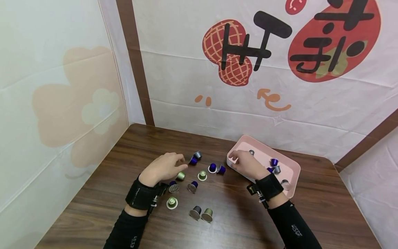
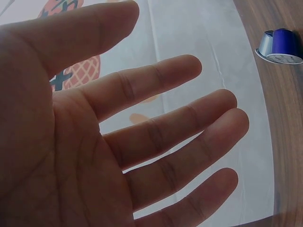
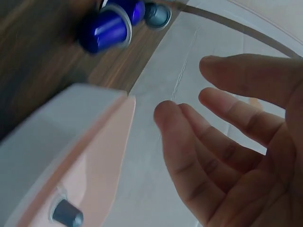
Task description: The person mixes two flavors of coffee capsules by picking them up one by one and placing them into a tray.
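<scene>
My left hand [image 1: 163, 168] hovers over the left group of coffee capsules, its fingers relaxed and apart with nothing in them. Just beyond its fingertips lie a blue capsule [image 1: 193, 160] and a grey-blue capsule [image 1: 197, 155]; the left wrist view shows this blue capsule [image 2: 286, 43] too. A green capsule [image 1: 180, 176] lies under that hand. Over the left end of a pink tray [image 1: 293, 173] is my right hand [image 1: 248, 165], fingers loosely bent and holding nothing. Inside the tray, a grey capsule [image 3: 67, 213] shows below the hand in the right wrist view.
Blue capsules [image 1: 221, 169] lie just left of the tray. Nearer me are a green capsule [image 1: 172, 202], a dark grey capsule [image 1: 196, 212] and an olive capsule [image 1: 207, 215]. Several capsules sit in the tray's right half. A printed cloth [image 1: 186, 76] hangs behind the wooden table [image 1: 236, 224].
</scene>
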A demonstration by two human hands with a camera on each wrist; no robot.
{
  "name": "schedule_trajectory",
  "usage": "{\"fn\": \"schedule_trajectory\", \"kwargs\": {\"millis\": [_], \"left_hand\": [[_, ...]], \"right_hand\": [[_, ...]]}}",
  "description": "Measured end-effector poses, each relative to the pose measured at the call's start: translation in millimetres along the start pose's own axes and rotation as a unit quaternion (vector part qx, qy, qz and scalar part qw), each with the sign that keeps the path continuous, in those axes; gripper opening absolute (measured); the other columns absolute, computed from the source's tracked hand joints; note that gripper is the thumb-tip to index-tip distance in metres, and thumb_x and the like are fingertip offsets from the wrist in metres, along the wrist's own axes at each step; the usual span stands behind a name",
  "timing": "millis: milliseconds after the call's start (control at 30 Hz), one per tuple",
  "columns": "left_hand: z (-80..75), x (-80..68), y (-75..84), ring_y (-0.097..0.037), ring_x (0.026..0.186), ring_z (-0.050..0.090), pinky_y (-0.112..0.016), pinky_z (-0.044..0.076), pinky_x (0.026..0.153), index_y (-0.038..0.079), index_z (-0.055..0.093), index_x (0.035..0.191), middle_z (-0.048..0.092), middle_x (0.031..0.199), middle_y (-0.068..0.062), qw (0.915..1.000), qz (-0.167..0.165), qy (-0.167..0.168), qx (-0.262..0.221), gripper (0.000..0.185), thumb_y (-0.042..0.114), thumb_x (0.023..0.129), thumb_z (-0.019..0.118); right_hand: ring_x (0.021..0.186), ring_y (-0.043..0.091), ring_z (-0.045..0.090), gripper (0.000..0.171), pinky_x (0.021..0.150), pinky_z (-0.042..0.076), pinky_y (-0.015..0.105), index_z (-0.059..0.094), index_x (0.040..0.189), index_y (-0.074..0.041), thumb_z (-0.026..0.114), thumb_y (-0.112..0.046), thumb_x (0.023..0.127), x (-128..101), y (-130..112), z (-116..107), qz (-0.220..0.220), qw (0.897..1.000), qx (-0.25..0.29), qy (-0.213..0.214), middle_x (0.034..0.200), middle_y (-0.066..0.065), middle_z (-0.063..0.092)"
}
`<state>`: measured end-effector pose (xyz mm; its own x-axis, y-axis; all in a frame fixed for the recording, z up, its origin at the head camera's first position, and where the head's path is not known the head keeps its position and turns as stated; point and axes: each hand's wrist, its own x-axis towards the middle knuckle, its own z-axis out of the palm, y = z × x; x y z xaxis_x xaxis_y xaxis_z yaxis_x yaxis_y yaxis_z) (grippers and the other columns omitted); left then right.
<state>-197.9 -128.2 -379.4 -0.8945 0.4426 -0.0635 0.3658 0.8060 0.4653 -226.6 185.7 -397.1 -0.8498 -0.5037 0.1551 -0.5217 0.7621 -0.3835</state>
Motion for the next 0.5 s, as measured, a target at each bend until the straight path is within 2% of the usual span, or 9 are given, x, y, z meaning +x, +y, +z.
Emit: {"fn": "schedule_trajectory", "kwargs": {"millis": [133,300,367,500], "left_hand": [[0.1,0.0,-1.4,-0.025,0.102,0.058,-0.043,0.047,0.083,0.013,0.065,0.109,0.062,0.112,-0.008,1.0000,-0.003,0.000,-0.002,0.026,0.033,0.096,0.056],[0.4,0.0,-2.1,-0.026,0.103,0.058,-0.044,0.047,0.083,0.013,0.065,0.109,0.062,0.113,-0.009,1.0000,-0.006,0.000,-0.006,0.026,0.033,0.096,0.056],[0.9,0.2,-2.6,-0.026,0.102,0.058,-0.044,0.047,0.082,0.013,0.065,0.109,0.062,0.113,-0.009,1.0000,-0.006,0.001,-0.006,0.025,0.032,0.096,0.056],[1.4,0.6,-3.2,-0.025,0.101,0.058,-0.043,0.047,0.082,0.013,0.065,0.109,0.062,0.111,-0.008,1.0000,-0.008,0.003,-0.002,0.025,0.033,0.095,0.057]], "right_hand": [[0.082,0.026,0.063,0.026,0.070,0.051,0.035,0.065,0.105,0.000,0.071,-0.001,0.079,1.1,-6.5,15.6,-0.007,1.000,0.003,-0.001,0.093,0.013,0.064],[0.078,0.022,0.055,0.032,0.070,0.047,0.037,0.062,0.112,-0.001,0.071,-0.007,0.082,2.3,-12.3,33.9,0.028,0.999,-0.035,-0.030,0.091,0.010,0.056],[0.078,0.021,0.053,0.035,0.070,0.046,0.037,0.061,0.116,-0.001,0.071,-0.009,0.083,2.2,-12.7,40.8,0.040,0.997,-0.050,-0.043,0.094,0.010,0.055],[0.086,0.023,0.057,0.039,0.074,0.048,0.037,0.060,0.121,-0.002,0.070,-0.010,0.084,2.9,-12.1,51.7,0.045,0.995,-0.070,-0.054,0.106,0.013,0.057]]}}
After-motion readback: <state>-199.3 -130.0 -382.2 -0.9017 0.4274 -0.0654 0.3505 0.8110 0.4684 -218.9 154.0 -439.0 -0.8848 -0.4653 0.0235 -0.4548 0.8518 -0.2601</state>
